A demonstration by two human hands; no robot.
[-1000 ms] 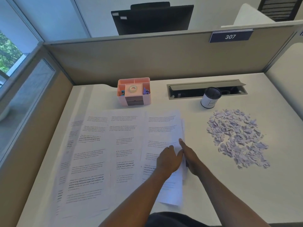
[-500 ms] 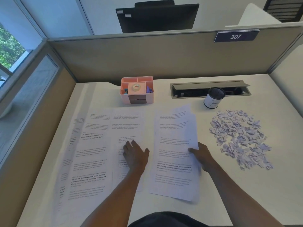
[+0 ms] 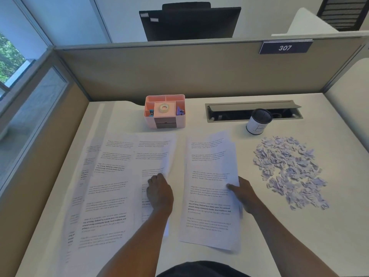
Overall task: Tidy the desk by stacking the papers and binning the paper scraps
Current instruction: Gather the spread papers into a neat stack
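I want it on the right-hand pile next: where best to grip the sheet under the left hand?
Probably the right long edge of the sheet, approached from the right, through the gap beside the pile. That edge seems lifted off the desk near the left hand, so fingers could slide under; elsewhere it lies flat.

Office cubicle by a window, in soft daylight

A white table [image 3: 299, 246] fills a cubicle closed at the back by a beige partition [image 3: 179, 72], which carries a dark number plate [image 3: 285, 47] reading 307 near its right end. A grey cable hatch [image 3: 253, 105] stands open in the tabletop near the partition. On the left, a brown side panel topped with glass [image 3: 34, 104] runs along the table, and beyond it a window [image 3: 10, 58] shows green foliage. Behind the partition rises the black back of a monitor [image 3: 189, 23] against a pale wall [image 3: 119, 17].
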